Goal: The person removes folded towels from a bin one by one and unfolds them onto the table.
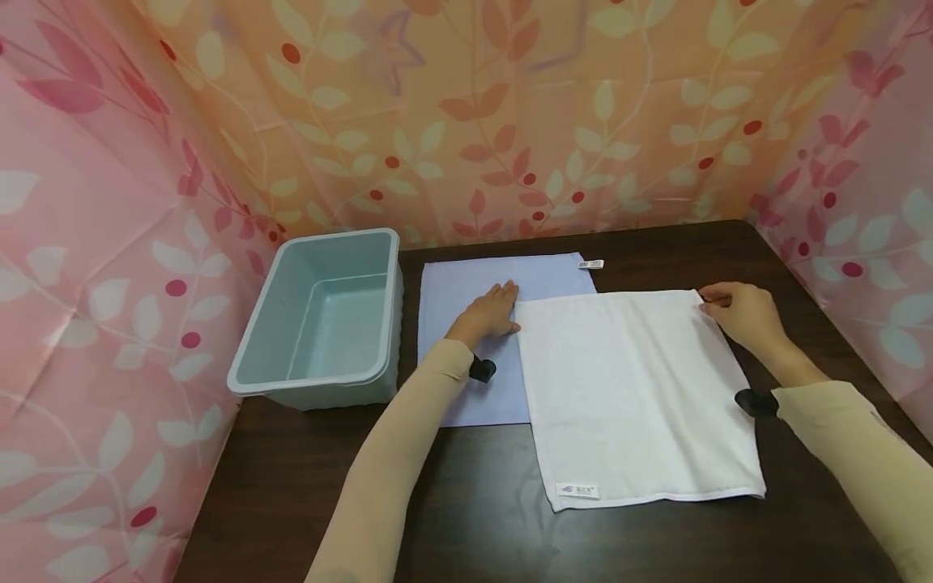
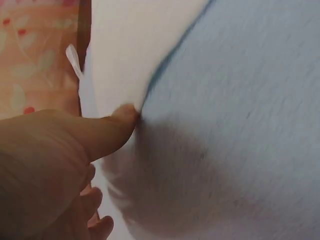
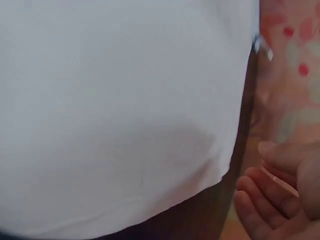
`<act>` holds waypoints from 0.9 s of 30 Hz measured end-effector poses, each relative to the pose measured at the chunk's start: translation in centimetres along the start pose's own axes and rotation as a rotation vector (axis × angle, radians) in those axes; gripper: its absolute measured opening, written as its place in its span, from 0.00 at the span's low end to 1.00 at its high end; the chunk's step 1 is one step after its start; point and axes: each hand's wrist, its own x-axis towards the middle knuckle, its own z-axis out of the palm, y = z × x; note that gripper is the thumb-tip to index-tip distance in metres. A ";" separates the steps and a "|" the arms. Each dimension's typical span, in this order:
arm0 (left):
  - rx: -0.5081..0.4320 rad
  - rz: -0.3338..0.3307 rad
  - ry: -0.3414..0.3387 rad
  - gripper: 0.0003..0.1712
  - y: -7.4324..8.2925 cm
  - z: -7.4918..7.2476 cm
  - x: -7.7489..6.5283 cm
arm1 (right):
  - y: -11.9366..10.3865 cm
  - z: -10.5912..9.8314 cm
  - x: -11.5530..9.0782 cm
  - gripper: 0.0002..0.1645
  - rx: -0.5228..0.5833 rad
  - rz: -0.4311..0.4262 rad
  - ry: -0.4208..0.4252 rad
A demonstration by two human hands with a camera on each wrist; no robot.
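Observation:
A white towel (image 1: 634, 397) lies spread out, its left part over a lavender towel (image 1: 452, 300). My left hand (image 1: 492, 310) rests on the lavender towel with fingers stretched toward the back. Its thumb (image 2: 117, 125) touches the white towel's edge in the left wrist view. Beside the white towel's far right corner is my right hand (image 1: 743, 314). In the right wrist view its fingers (image 3: 257, 202) are loosely bent, a small gap away from the towel corner. A printed label (image 1: 577, 491) sits at the white towel's near left corner.
A grey-blue plastic bin (image 1: 251, 356) stands at the left of the dark wooden table (image 1: 466, 502). The lavender towel has a small tag (image 1: 591, 264) at its far right corner. Patterned curtains (image 1: 437, 121) hang behind the table and on both sides.

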 end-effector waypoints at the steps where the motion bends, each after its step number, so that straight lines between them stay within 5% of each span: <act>1: 0.021 0.011 0.027 0.47 0.3 0.0 -0.3 | -0.5 -0.1 -0.9 0.18 -0.002 -0.015 -0.021; 7: 0.084 0.119 0.134 0.48 3.7 1.7 -3.9 | -2.9 0.0 -6.9 0.25 0.003 -0.062 -0.135; 11: 0.102 0.225 0.095 0.51 6.2 4.0 -7.7 | -3.8 0.7 -10.6 0.31 -0.025 -0.142 -0.176; 15: 0.168 0.301 0.028 0.55 7.1 6.8 -10.5 | -3.7 1.3 -12.9 0.41 -0.046 -0.200 -0.250; 19: 0.217 0.328 0.017 0.61 6.9 8.2 -11.4 | -2.5 1.4 -13.7 0.48 -0.092 -0.201 -0.295; 27: 0.266 0.335 -0.002 0.64 6.4 8.2 -11.1 | -0.4 0.3 -13.5 0.53 -0.141 -0.163 -0.401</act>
